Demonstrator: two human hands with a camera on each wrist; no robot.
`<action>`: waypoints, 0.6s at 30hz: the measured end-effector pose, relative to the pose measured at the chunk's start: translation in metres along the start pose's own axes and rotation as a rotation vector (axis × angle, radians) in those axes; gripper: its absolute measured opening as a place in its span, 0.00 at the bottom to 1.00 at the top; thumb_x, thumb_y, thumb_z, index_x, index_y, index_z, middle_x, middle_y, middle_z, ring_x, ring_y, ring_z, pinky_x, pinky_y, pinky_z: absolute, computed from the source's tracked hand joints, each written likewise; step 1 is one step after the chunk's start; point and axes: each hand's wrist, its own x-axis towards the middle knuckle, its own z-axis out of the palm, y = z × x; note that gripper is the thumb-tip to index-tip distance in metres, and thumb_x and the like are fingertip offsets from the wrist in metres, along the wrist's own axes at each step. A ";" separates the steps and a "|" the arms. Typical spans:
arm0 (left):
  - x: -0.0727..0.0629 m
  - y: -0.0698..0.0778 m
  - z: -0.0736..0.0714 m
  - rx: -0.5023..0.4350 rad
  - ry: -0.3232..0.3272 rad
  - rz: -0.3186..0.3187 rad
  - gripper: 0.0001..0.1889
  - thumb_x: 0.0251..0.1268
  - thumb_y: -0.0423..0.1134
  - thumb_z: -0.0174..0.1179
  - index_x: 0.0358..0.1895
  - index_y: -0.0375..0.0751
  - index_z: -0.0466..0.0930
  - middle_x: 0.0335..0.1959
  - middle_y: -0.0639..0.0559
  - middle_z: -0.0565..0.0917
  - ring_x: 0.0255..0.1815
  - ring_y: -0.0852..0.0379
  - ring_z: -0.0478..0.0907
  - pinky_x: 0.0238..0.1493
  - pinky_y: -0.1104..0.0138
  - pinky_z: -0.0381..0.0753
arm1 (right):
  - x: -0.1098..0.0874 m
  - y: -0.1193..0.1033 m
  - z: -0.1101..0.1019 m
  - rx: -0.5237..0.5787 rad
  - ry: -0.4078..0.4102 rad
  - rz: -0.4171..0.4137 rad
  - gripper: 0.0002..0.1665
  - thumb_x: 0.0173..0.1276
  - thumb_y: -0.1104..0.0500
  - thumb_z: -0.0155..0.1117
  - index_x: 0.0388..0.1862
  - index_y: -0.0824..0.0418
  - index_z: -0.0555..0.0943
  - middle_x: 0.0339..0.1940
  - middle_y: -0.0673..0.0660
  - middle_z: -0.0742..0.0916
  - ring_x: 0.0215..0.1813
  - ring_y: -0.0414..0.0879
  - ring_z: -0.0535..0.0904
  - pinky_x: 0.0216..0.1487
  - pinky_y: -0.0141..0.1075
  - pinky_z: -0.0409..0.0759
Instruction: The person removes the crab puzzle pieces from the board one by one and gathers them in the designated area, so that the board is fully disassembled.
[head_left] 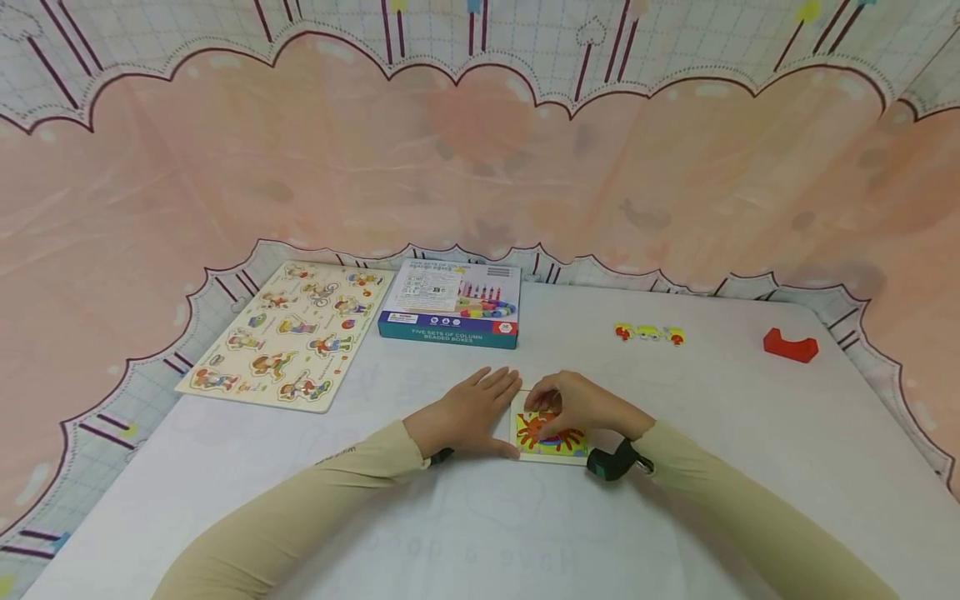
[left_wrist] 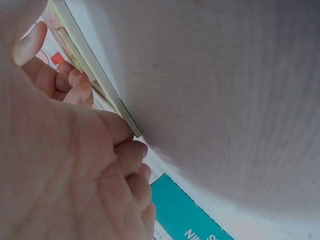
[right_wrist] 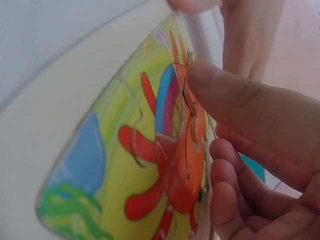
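Observation:
A small square jigsaw puzzle in a pale tray (head_left: 551, 460) lies on the table, picturing a red-orange sea creature with several legs on yellow-green. My left hand (head_left: 467, 418) rests along its left side, fingers fairly straight and thumb near the lower corner. In the left wrist view, fingers touch the edge of the tray (left_wrist: 102, 82). Over the upper part, my right hand (head_left: 583, 407) pinches a puzzle piece (right_wrist: 191, 107) between thumb and fingers. That piece sits slightly raised and tilted among the others in the right wrist view; its far side is hidden by the hand.
A wooden board with figure pieces (head_left: 285, 333) lies at the back left. Beside it is a bead-set box (head_left: 450, 308). Small yellow-and-red pieces (head_left: 649, 333) lie at the back right, and a red notched block (head_left: 791, 346) farther right. Patterned cloth hangs behind.

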 end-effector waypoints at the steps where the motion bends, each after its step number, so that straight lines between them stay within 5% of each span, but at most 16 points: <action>1: 0.000 0.000 0.000 0.000 -0.004 -0.001 0.54 0.51 0.75 0.50 0.75 0.44 0.47 0.77 0.51 0.50 0.78 0.52 0.44 0.78 0.57 0.42 | 0.000 0.000 0.000 0.000 0.002 0.005 0.19 0.51 0.54 0.75 0.42 0.60 0.83 0.37 0.50 0.86 0.36 0.38 0.75 0.40 0.24 0.77; 18: -0.001 0.000 0.000 -0.001 -0.003 -0.002 0.54 0.50 0.75 0.50 0.75 0.44 0.47 0.77 0.50 0.50 0.78 0.52 0.44 0.78 0.57 0.42 | -0.004 0.005 0.000 0.003 0.010 -0.040 0.14 0.53 0.57 0.74 0.39 0.59 0.85 0.32 0.52 0.84 0.32 0.39 0.72 0.32 0.24 0.73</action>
